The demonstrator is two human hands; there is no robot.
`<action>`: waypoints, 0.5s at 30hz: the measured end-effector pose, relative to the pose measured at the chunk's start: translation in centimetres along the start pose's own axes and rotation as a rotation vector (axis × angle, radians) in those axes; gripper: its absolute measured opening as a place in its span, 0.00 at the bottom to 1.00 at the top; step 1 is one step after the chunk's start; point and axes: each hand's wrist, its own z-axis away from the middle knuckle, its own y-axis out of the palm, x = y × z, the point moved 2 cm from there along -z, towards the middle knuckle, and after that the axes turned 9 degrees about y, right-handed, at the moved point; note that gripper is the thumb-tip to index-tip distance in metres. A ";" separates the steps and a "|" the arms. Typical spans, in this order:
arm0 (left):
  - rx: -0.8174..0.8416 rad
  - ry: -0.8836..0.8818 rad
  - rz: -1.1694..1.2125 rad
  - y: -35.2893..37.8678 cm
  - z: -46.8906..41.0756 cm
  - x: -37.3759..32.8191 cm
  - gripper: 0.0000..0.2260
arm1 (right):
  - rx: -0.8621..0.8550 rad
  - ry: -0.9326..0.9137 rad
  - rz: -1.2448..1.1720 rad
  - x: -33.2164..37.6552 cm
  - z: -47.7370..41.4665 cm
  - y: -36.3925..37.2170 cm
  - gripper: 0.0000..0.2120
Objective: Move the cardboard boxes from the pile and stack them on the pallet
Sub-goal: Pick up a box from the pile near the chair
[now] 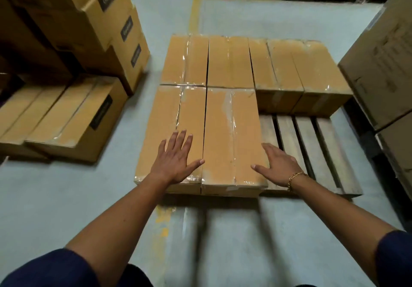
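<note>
Dark blue sleeves [51, 269] at the bottom edge; both bare forearms reach forward and down.

Left hand [176, 159] lies flat, fingers straight and spread. Its palm is down on the taped top of the near-left box [171, 113], thumb stretched toward the seam with the neighbouring box. Right hand [278, 166], gold bracelet [294, 178] at the wrist, is also open. Its thumb is on top of the near-middle box [231, 130] and its fingers lie straight along that box's right top edge. Neither hand holds anything.

The two boxes sit touching, side by side, along the pallet's near edge, starting from its near-left corner. Their long sides run away from the person. Far-row boxes [229, 61] line the far edge, butted against the near pair. Pallet [312, 148] shows bare slats at its near-right corner, just beside the right hand.

Judgement: the step in hand looks like seating and squaring the near-middle box.
- Press with flat palms.
- Nudge it leftward to close the seam.
- Bring its front face flush with its neighbour's.
- Keep the fingers on top, clear of the slat gaps.

The bare near-right corner is likely the next slot.

Pile [73, 113] lies on the floor off the pallet's left edge, well apart from the left hand. Low boxes sit in front, with a taller stack [89, 19] behind.
</note>
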 end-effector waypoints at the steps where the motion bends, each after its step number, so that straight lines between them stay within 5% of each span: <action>1: 0.001 -0.011 0.010 -2.7 1.0 -0.2 0.40 | 0.011 -0.019 0.019 0.6 1.3 -2.4 0.41; 15: -0.057 -0.147 0.174 -34.0 19.8 -3.2 0.42 | 0.123 -0.107 -0.069 9.3 18.9 -28.7 0.40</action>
